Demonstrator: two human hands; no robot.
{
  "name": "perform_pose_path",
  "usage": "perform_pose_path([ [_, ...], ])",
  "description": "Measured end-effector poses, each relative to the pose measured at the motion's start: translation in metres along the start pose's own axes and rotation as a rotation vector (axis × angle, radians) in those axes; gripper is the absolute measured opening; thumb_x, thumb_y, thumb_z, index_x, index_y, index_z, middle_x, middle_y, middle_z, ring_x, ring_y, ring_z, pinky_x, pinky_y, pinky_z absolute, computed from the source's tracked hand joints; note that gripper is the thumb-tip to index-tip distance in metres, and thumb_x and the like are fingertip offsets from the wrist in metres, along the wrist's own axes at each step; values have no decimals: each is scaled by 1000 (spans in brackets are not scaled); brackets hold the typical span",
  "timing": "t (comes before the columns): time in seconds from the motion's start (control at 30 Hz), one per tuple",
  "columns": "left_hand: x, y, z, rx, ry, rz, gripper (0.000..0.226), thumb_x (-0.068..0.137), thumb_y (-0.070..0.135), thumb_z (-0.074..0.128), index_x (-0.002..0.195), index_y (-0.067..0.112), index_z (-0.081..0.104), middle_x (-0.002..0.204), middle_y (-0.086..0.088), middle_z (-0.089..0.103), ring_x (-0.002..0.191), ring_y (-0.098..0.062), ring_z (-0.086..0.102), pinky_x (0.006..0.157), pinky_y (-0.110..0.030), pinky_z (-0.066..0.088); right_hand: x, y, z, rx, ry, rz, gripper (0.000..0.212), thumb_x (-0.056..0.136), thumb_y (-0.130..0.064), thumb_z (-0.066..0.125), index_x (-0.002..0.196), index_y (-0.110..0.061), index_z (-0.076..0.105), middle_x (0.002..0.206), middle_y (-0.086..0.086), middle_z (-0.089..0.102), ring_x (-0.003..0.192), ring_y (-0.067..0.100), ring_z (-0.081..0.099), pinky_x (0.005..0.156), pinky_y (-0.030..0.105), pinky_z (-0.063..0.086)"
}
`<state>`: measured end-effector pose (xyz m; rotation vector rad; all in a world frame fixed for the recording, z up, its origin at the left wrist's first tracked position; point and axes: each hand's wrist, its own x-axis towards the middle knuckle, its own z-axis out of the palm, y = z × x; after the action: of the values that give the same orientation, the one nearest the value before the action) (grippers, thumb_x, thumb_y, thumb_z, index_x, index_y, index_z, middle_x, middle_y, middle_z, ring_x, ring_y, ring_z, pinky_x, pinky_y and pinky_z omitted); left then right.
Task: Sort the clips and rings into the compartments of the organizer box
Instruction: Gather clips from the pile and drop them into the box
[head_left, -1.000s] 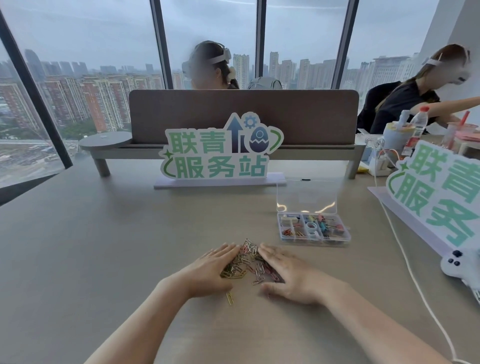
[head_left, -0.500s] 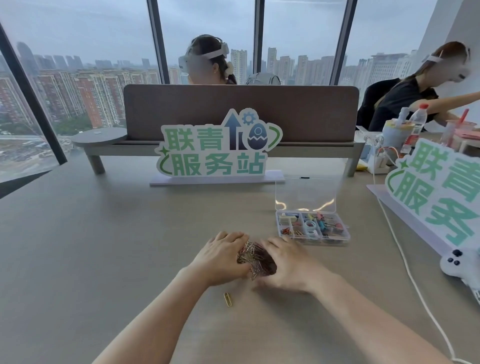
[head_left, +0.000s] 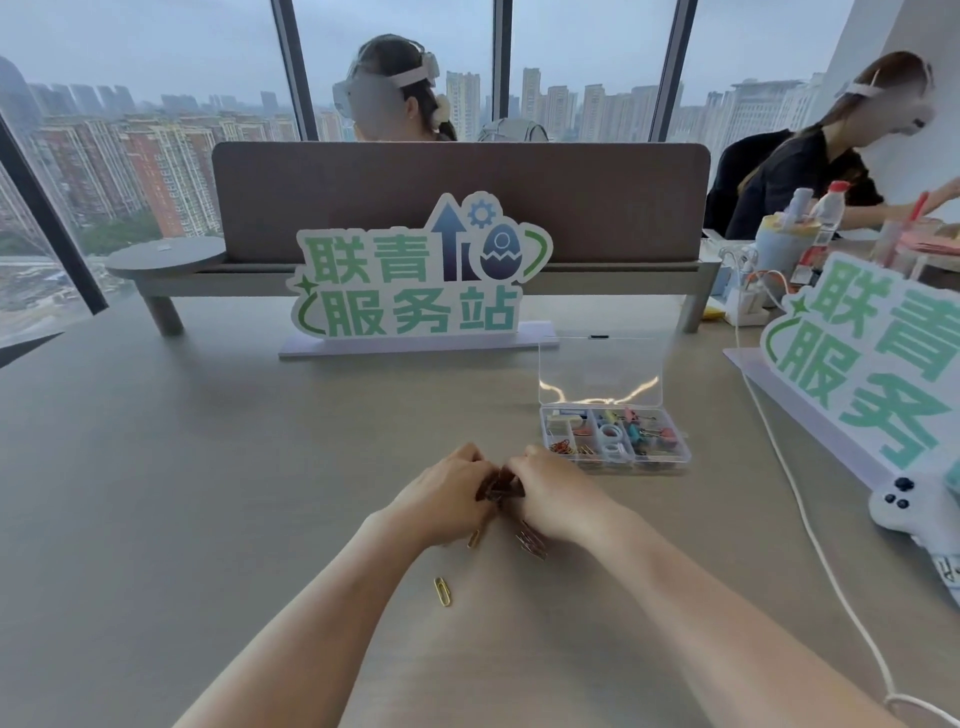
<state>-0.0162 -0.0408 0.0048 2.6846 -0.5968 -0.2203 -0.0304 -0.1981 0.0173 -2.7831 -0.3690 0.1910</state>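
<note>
A bunch of paper clips (head_left: 498, 487) is squeezed between my two hands at the table's middle. My left hand (head_left: 447, 496) curls round it from the left and my right hand (head_left: 553, 493) from the right, hiding most of it. Loose clips lie below the hands: a gold one (head_left: 442, 591), another gold one (head_left: 474, 538) and a small cluster (head_left: 532, 540). The clear organizer box (head_left: 675, 457) stands to the right with its lid (head_left: 600, 370) up. Its compartments hold coloured paper clips, white rings and binder clips.
A standing sign (head_left: 415, 275) is behind the hands, a second sign (head_left: 878, 343) at the right. A white cable (head_left: 810, 530) runs down the table's right side beside a white controller (head_left: 914, 509). Two people sit beyond the brown divider (head_left: 457, 197).
My hands have closed together, gathering the spread pile of clips into a tight bunch between them. A few clips have dropped out below the hands.
</note>
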Motion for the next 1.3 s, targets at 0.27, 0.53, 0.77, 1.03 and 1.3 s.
perform_pose_path([
  [0.27, 5, 4, 1, -14, 45, -37, 11, 75, 22, 58, 84, 17, 57, 93, 0, 52, 85, -21, 57, 79, -36, 50, 9, -7, 5, -10, 12, -27, 14, 81, -8, 55, 92, -5, 63, 95, 17, 65, 86, 35, 62, 62, 31, 37],
  [0.53, 2, 4, 0, -120, 107, -146, 11, 73, 18, 59, 84, 18, 59, 81, 2, 61, 78, -21, 58, 65, -33, 48, 6, -6, 2, 45, -35, -10, 6, 80, -8, 55, 77, -13, 57, 88, 19, 65, 81, 35, 61, 60, 34, 40],
  [0.77, -2, 4, -7, -271, 64, -173, 7, 74, 10, 61, 78, 13, 66, 61, -1, 64, 46, -13, 61, 45, -20, 50, -1, -5, -7, 192, -39, -10, 5, 82, -5, 58, 80, -5, 62, 82, 16, 66, 79, 33, 64, 65, 40, 49],
  [1.03, 2, 2, -14, -456, 115, -158, 8, 79, 5, 67, 79, 13, 68, 70, -5, 69, 48, -11, 65, 52, -18, 52, -3, 5, -14, 363, 45, -10, 7, 87, -9, 58, 84, -8, 64, 76, 10, 69, 65, 23, 68, 64, 37, 54],
  [1.3, 31, 20, -26, -530, 211, -135, 4, 81, 13, 70, 85, 12, 69, 72, -1, 69, 52, -9, 66, 61, -24, 58, 2, 32, -38, 538, 213, 85, 14, 91, -6, 56, 78, -4, 60, 64, 14, 66, 50, 21, 66, 58, 42, 57],
])
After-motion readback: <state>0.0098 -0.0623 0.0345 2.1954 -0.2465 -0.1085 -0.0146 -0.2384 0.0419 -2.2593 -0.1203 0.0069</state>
